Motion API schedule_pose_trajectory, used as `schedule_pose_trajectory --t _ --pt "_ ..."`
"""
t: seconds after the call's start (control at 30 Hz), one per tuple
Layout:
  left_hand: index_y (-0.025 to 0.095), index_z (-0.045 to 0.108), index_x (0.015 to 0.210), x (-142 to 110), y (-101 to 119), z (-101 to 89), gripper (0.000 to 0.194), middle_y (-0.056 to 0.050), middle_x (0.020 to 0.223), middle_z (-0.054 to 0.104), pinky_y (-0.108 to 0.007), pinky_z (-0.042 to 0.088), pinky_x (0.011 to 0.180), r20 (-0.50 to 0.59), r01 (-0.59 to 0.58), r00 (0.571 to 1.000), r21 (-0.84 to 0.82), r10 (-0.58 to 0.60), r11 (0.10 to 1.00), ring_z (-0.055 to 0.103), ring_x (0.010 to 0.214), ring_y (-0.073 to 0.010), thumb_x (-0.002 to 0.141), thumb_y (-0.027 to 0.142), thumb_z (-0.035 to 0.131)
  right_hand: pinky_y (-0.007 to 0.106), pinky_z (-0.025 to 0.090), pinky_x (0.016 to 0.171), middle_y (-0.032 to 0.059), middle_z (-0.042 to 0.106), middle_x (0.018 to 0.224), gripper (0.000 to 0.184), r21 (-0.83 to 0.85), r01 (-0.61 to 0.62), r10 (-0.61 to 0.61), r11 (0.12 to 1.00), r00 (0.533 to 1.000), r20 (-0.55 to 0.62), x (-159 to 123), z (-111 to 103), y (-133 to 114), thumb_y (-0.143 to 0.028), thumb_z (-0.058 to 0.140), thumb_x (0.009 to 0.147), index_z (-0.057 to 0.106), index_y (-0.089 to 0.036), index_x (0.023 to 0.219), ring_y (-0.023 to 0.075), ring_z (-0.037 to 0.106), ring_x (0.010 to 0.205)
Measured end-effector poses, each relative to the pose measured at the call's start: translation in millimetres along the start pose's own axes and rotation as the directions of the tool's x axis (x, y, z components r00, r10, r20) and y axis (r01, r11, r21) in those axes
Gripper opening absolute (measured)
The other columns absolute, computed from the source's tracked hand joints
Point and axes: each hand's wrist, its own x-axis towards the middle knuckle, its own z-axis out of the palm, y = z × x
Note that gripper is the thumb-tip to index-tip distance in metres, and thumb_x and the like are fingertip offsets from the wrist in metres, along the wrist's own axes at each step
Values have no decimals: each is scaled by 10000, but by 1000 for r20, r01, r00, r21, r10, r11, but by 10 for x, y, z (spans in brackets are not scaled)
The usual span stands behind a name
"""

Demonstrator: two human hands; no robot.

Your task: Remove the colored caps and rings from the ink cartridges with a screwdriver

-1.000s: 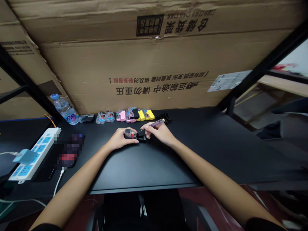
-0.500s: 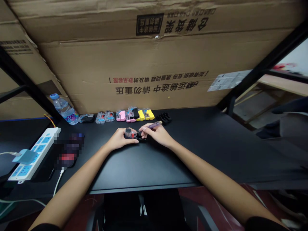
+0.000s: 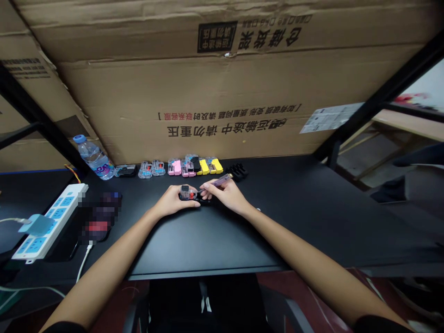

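Left hand [image 3: 169, 201] grasps a small clear-and-black gadget [image 3: 185, 193] with a red part, thumb along the near side; the fingers on the far side are partly hidden. The gadget is low over the black desk [image 3: 208, 245], in front of the person, between the two hands; whether it touches the surface cannot be told. Right hand [image 3: 227, 194] grasps a screwdriver [image 3: 222, 180] in a pen-like pinch: purplish handle slanting up and to the right, thin shaft pointing down and left to the right end of the gadget. Contact at the tip is too small to confirm. Along the back of the desk, left to right: water bottle [image 3: 95, 159], upright; black-and-clear gadget [image 3: 126, 171]; two clear gadgets [image 3: 145, 169] with red parts; then pink [image 3: 175, 166] and yellow gadgets [image 3: 215, 165], close together, a black-and-pink one among them; lastly a group of black parts [image 3: 237, 171]. Cardboard [image 3: 138, 92] with printed characters stands behind. At the left, a white power strip [image 3: 73, 190] lies near a phone [image 3: 102, 212], whose screen is blurred, with a white cable [image 3: 83, 262] at its near end.
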Motion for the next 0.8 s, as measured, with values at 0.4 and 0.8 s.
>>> schedule_pose_trajectory --t 0.4,0.8 --pt "148 785 1108 4 -7 2 464 -45 981 812 -304 553 881 -6 -26 1000 -4 26 1000 730 884 -204 791 469 891 325 604 680 71 779 792 474 -72 41 -37 997 997 63 12 -4 34 -645 694 938 750 -178 877 189 724 698" --pt "148 785 1102 7 -16 2 446 -43 993 809 -299 547 890 16 -14 1000 -30 14 999 731 889 -201 796 455 889 332 613 686 71 772 812 424 -78 68 -58 995 991 123 24 -70 16 -589 697 954 749 -168 942 192 718 709"
